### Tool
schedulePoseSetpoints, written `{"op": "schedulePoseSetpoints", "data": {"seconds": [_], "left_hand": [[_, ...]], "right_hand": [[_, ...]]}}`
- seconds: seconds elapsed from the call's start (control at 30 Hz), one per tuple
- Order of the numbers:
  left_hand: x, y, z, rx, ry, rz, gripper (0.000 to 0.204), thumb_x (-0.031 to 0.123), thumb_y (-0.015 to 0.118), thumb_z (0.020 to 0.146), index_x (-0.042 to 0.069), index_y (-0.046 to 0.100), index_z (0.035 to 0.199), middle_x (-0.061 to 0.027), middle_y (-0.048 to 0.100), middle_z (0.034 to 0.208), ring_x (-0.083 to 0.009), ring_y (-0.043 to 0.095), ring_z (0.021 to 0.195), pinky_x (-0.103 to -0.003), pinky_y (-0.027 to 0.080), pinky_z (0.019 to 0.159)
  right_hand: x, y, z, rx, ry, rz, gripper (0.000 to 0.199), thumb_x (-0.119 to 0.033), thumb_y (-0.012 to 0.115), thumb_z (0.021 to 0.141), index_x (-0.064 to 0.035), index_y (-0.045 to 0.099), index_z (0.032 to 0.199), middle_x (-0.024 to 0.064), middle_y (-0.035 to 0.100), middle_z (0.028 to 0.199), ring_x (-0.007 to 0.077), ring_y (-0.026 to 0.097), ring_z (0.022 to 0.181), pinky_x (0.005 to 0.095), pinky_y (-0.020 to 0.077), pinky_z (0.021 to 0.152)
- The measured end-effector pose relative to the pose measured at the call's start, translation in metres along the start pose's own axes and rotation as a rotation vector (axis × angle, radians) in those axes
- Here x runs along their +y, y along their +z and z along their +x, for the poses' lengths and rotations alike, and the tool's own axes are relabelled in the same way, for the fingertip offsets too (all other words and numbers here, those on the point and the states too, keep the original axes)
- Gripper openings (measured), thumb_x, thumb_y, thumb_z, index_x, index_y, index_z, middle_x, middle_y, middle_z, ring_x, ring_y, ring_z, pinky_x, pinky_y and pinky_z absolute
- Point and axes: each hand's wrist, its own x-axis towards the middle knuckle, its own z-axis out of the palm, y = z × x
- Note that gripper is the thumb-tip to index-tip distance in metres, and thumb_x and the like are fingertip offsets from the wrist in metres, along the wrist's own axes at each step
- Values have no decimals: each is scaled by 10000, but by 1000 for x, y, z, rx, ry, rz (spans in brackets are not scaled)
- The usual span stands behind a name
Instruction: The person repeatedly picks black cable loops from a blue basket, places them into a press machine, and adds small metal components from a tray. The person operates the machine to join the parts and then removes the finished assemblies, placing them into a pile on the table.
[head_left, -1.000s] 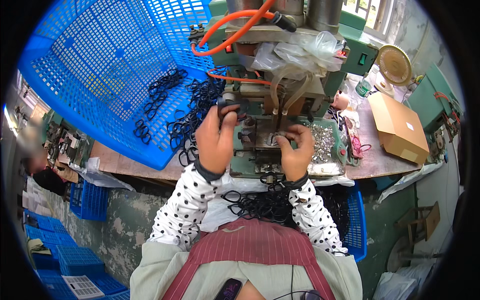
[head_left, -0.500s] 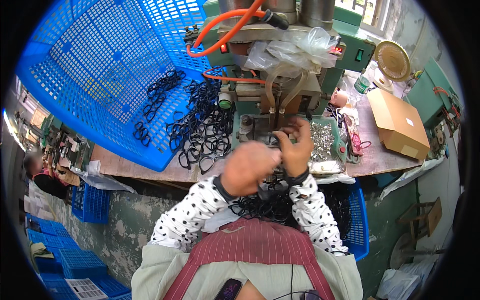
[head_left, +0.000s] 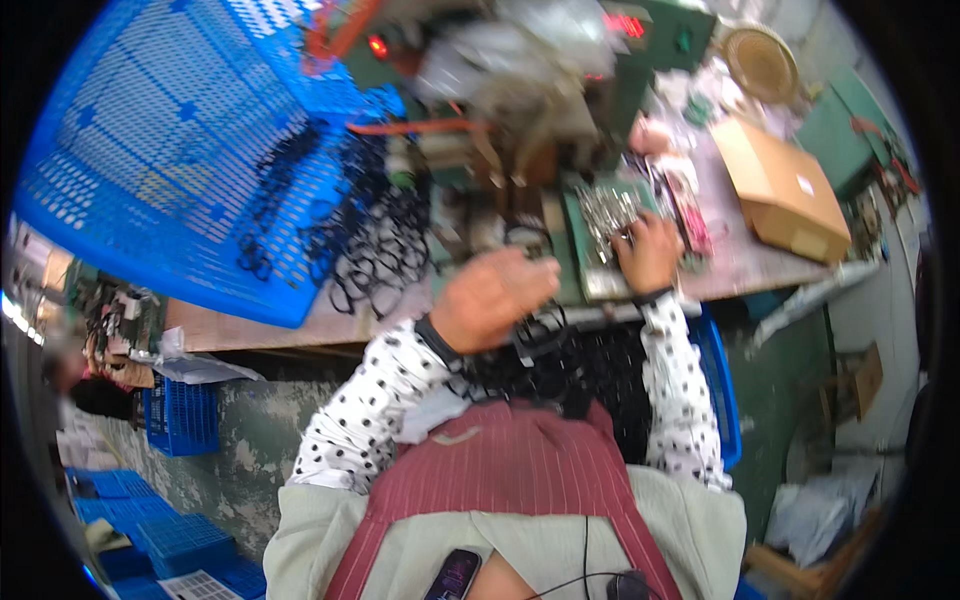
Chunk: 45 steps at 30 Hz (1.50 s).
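My left hand (head_left: 493, 299) is in front of the machine, its fingers curled and smeared by motion. A black eyeglass frame (head_left: 541, 334) hangs just under those fingers, apparently in their grip. My right hand (head_left: 652, 252) reaches down into a green-edged tray (head_left: 578, 236) of small shiny metal pieces (head_left: 606, 212). Its fingertips are bent together among the pieces, and whatever lies between them is hidden. A heap of black frames (head_left: 590, 375) rests in front of my apron, below both hands.
More black frames (head_left: 375, 260) spill from a big blue basket (head_left: 150, 230) at the left. The green press (head_left: 655, 50) stands straight ahead, blurred. On the table's right are a brown cardboard box (head_left: 785, 190) and a pink-and-white item (head_left: 690, 215). A blue crate (head_left: 716, 385) stands low at my right.
My right hand has left the spot under the machine and moved right into the tray of metal pieces. My left hand has shifted slightly up. The whole view has swung and blurred.
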Motion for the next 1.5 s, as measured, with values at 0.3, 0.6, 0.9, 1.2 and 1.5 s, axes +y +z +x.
{"op": "schedulePoseSetpoints", "data": {"seconds": [0.3,0.6,0.9,1.2,1.5], "left_hand": [[38,-6,-32,44,-265,107,492,144,728,742,56,598,1208,-153,536,1327,-348,507,1209,-487,339,1053],[52,64,-213,-784,-1337,-182,584,557,484,891,16,622,1062,-288,615,1079,-413,625,887,-476,504,757],[76,226,-97,-599,-666,-578,493,420,478,921,-10,610,1122,-239,614,1129,-405,596,1021,-452,470,896],[-44,-33,-89,-759,-1050,6,195,249,606,887,95,682,979,-163,653,901,-338,634,819,-421,499,715],[-132,-17,-137,-345,-564,486,177,136,636,751,218,735,872,-70,523,718,-278,578,705,-420,419,583]], "right_hand": [[4,3,-6,224,51,388,67,-206,744,735,-149,751,769,12,706,809,211,596,845,334,441,807],[14,12,-5,238,147,426,91,-213,691,817,-140,716,864,74,666,774,251,597,780,393,448,712],[13,16,2,171,136,435,97,-180,622,881,-120,687,922,74,679,797,272,593,803,394,437,744],[10,11,-4,186,266,302,79,-150,656,848,-102,649,910,89,648,799,296,593,823,419,421,746],[-19,-4,-2,244,28,368,144,-95,737,732,-162,714,857,21,687,830,237,581,794,373,439,744]]}}
